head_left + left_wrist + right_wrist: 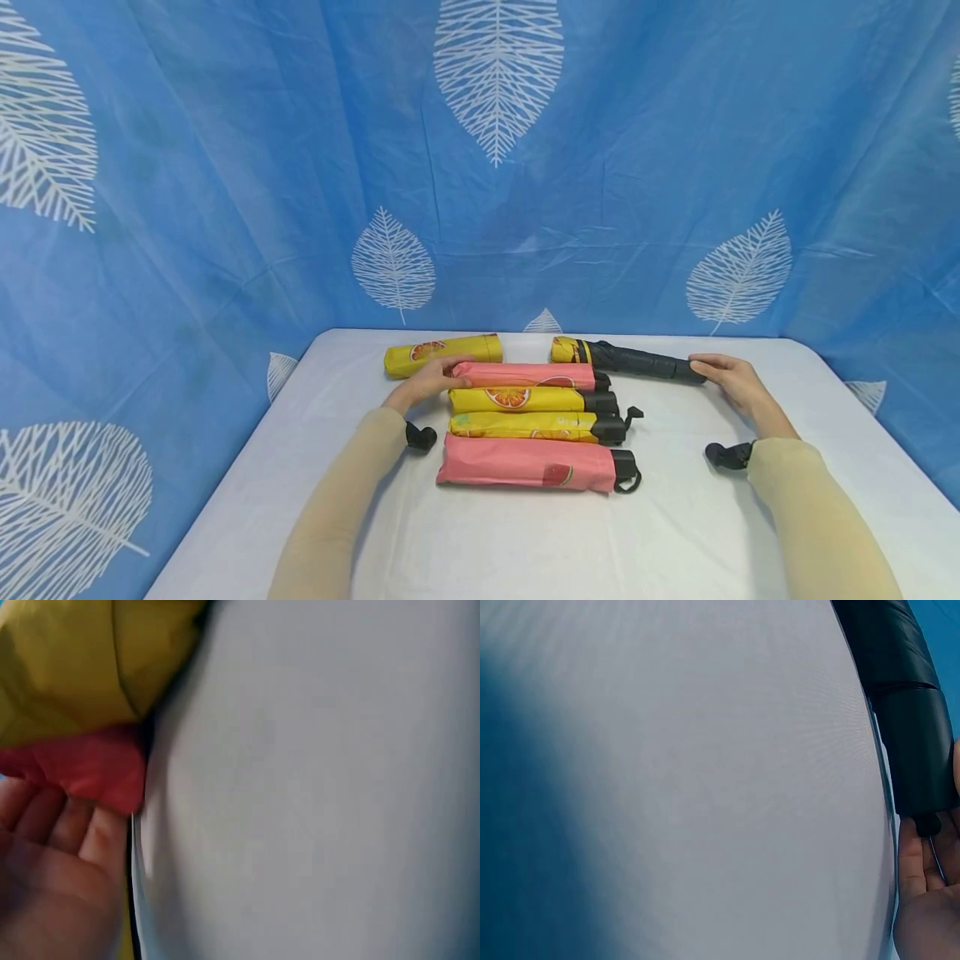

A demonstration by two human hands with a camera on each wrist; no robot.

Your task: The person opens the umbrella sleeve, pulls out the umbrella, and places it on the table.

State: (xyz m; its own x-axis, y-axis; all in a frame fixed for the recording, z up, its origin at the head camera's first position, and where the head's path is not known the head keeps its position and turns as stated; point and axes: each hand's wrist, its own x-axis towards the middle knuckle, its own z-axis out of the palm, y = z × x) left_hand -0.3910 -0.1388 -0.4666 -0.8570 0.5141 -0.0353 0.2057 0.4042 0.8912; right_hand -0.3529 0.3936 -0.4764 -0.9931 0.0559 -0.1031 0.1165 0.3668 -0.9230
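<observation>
My left hand (429,382) grips the left end of the farthest pink folding umbrella (525,375) in the row. In the left wrist view its fingers (71,829) lie against that pink end, with the thumb hidden. My right hand (738,387) holds the handle end of a black folding umbrella (645,361) with a yellow tip, at the back right. Fingers (911,859) show below the black handle in the right wrist view. Nearer than the pink one lie a yellow umbrella (517,399), another yellow umbrella (517,426) and a larger pink umbrella (525,463), roughly parallel.
Behind my left hand lies a yellow orange-print umbrella (442,353), slightly slanted. A white cloth (525,550) covers the table, and a blue leaf-patterned curtain (615,167) hangs behind. Small black wrist devices (726,456) sit on both forearms.
</observation>
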